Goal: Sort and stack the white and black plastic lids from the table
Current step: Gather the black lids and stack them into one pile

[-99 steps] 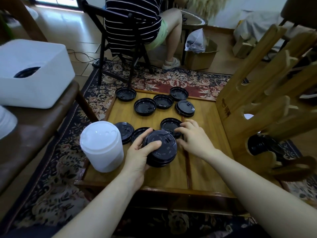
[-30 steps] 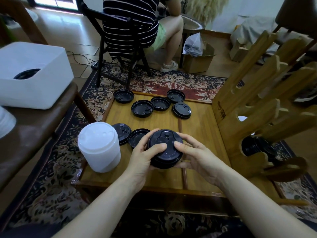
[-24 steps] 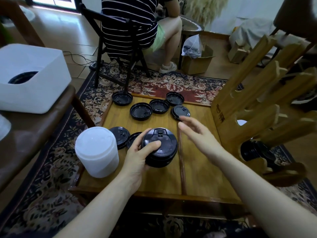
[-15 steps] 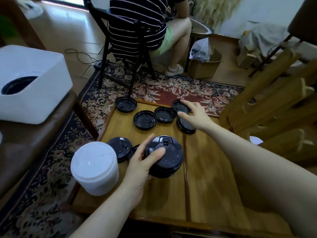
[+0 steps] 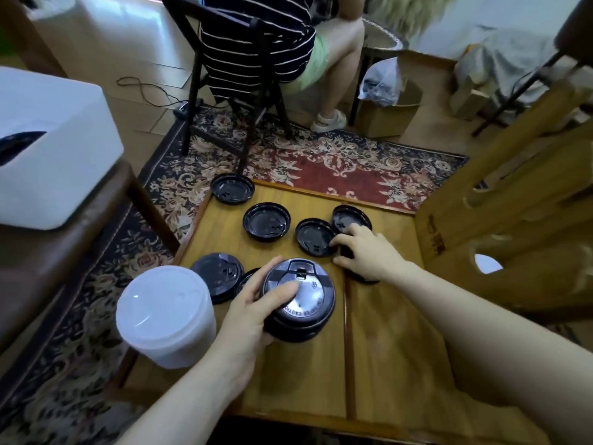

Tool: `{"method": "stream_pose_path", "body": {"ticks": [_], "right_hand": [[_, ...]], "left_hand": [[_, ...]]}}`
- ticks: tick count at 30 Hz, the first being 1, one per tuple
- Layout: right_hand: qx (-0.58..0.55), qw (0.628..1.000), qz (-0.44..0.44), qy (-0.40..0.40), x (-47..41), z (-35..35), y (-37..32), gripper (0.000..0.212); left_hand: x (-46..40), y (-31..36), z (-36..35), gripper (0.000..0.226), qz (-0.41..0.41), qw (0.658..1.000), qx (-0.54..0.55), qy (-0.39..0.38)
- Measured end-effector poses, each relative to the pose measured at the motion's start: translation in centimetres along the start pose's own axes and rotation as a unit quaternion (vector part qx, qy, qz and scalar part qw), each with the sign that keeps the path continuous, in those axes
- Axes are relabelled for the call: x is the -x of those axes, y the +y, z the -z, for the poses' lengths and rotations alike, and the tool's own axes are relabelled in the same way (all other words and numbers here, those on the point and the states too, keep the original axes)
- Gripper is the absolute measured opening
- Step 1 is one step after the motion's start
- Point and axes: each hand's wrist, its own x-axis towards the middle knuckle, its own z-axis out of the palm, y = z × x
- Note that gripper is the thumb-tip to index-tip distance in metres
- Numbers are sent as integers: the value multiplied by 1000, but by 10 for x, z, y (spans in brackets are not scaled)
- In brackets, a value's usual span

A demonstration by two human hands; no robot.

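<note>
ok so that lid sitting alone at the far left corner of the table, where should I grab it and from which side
Take the far-left lid by its rim, from above. It lies flat with its hollow side up and hangs slightly over the table corner, so the raised rim gives a grip: thumb outside, fingers inside. The overhanging left edge is probably easiest. No other lid touches it.

I see soft, even daylight coming from the top left, where the floor [image 5: 106,14] glares pale. The worktop [image 5: 394,348] shows faint sheen and weak shadows. Wide-angle bending warps the edges, and motion blur softens the wooden rack [image 5: 513,194].
</note>
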Motion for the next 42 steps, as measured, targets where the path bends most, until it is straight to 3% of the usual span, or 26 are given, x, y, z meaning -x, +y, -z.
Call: {"method": "stream_pose_path", "body": {"ticks": [9, 15, 18, 20, 24, 28, 33, 38, 42], "right_hand": [[4, 999, 2, -48, 82, 1, -3, 47], [-41, 995, 39, 81, 36, 51, -21, 34], [-82, 983, 88, 136, -8, 67, -51, 42], [-95, 980, 126, 120, -42, 70, -75, 55], [-19, 984, 175, 9, -97, 64, -119, 77], [-10, 982, 169, -89, -120, 51, -142, 83], [-34, 981, 175, -82, -107, 42, -151, 51], [4, 970, 211, -125, -67, 38, -147, 78], [-16, 968, 244, -62, -41, 12, -145, 87]], "left_hand": [[15, -10, -7, 63, -16, 999, 29, 36], [8, -5, 1, 66, -35, 995, 50, 74], [3, -6, 6, 67, -26, 994, 61, 82], [1, -6, 8, 69, -21, 994, 68, 82], [1, -9, 11, 69, -11, 994, 73, 75], [1, -13, 13, 68, 2, 994, 81, 68], [5, -18, 9, 71, 7, 992, 108, 70], [14, -20, 1, 69, -17, 990, 111, 89], [24, -28, -2, 69, -31, 990, 99, 97]]}}
